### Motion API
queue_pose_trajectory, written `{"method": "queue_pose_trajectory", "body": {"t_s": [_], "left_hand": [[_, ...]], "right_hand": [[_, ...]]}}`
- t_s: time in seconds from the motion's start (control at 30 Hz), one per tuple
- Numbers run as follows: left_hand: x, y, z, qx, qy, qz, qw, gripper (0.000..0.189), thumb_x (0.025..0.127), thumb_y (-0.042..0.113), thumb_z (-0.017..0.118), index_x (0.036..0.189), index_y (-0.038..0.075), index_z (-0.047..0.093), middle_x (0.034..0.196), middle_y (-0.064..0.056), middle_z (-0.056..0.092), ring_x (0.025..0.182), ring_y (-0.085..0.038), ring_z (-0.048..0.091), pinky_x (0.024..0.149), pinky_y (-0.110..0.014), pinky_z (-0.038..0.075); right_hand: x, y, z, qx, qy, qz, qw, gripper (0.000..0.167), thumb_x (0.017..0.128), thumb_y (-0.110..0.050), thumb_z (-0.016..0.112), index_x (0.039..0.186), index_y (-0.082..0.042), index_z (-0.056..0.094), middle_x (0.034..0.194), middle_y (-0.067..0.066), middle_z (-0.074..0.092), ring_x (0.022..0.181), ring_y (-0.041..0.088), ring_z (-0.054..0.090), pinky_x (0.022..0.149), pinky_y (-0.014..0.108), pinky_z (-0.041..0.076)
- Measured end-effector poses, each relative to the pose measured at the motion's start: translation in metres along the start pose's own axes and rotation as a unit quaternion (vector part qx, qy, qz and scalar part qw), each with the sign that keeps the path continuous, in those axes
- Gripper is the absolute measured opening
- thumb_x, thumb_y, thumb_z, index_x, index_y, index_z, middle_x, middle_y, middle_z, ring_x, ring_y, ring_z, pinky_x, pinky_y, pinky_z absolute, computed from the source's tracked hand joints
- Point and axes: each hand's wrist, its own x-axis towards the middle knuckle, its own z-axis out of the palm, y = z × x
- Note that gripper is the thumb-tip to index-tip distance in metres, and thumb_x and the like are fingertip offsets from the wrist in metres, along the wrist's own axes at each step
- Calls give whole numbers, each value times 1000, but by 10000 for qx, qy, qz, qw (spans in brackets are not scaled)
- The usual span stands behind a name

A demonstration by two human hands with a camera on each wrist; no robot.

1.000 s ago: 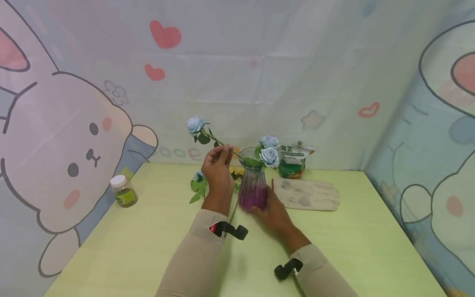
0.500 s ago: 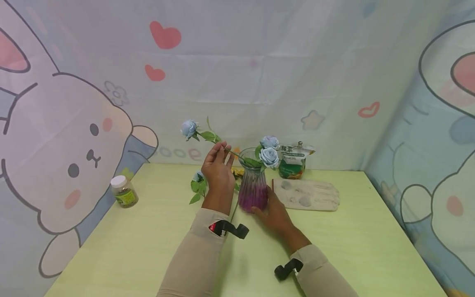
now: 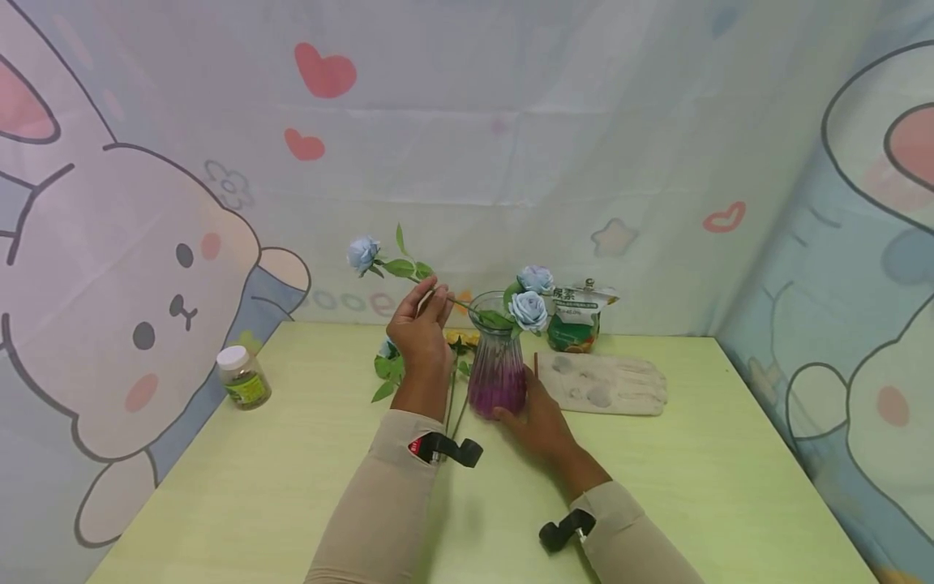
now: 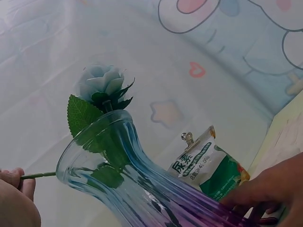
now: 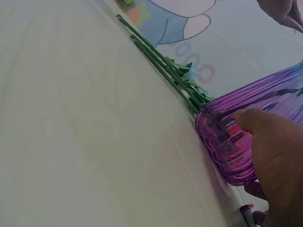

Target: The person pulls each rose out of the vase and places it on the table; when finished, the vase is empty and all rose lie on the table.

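Note:
My left hand (image 3: 422,328) pinches the green stem of a blue rose (image 3: 362,254), which leans to the left with its leaves spread above the fingers. The stem's lower end reaches the mouth of a ribbed glass vase (image 3: 498,381), clear at the top and purple below. Low on the vase's right side, my right hand (image 3: 540,418) grips it upright on the table. Two blue roses (image 3: 529,311) lean out over the right of the rim. In the left wrist view, the stem (image 4: 40,175) meets the rim; how far it goes in is unclear.
Behind the left hand lie a leafy blue rose (image 3: 389,369) and a yellow flower (image 3: 461,337), stems toward the front. A pale glove (image 3: 606,383) and a green-and-white pouch (image 3: 574,320) are right of the vase. A white-capped jar (image 3: 244,377) stands far left.
The held rose's head has swung left and slightly down, and its leaves have turned. My left hand has shifted slightly left and up. The right hand and vase stay put.

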Motion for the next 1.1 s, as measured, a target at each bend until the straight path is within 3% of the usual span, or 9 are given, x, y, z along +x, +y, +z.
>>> {"method": "queue_pose_trajectory", "body": {"t_s": [0.1,0.3,0.53,0.73,0.87,1.1], "left_hand": [[1,2,0,56,-112,62,9999,26,102,-8,70,126,-2,78,112,-9,78,100,-18,82,102,-36,65],[1,3,-7,208,-250,76,9994,29,104,-7,68,131,-1,76,139,-15,67,107,-15,81,102,-36,65],[3,4,-14,-218,70,-281,9993,28,103,-5,70,130,0,75,149,-13,63,113,-18,78,104,-34,64],[10,6,-21,-471,297,-400,9976,27,105,-3,68,131,0,73,144,-17,63,119,-21,74,106,-32,63],[16,6,-27,-709,511,-558,9946,25,105,-2,68,129,2,75,134,-11,65,122,-23,73,107,-32,62],[25,10,-38,-972,747,-606,9906,24,106,-4,67,127,3,75,136,-9,63,127,-25,71,111,-32,59]], "right_hand": [[1,1,0,-6,34,-29,10000,102,103,-48,76,173,0,20,178,24,31,164,43,35,134,58,32],[0,2,0,109,-35,46,9999,104,101,-51,77,174,-1,20,178,23,32,164,42,35,134,58,32],[-1,3,1,65,-29,-47,10000,103,101,-49,78,173,-1,21,177,22,34,163,42,38,134,58,34],[0,5,2,48,-24,-134,9999,101,102,-47,77,173,-2,21,176,22,36,162,41,40,132,58,36],[1,6,1,-3,5,-213,9998,100,102,-46,77,173,-3,21,176,21,37,162,41,41,132,58,36],[0,4,-1,-8,-40,-247,9997,99,103,-44,76,173,-2,21,177,20,36,164,40,38,134,58,34]]}}
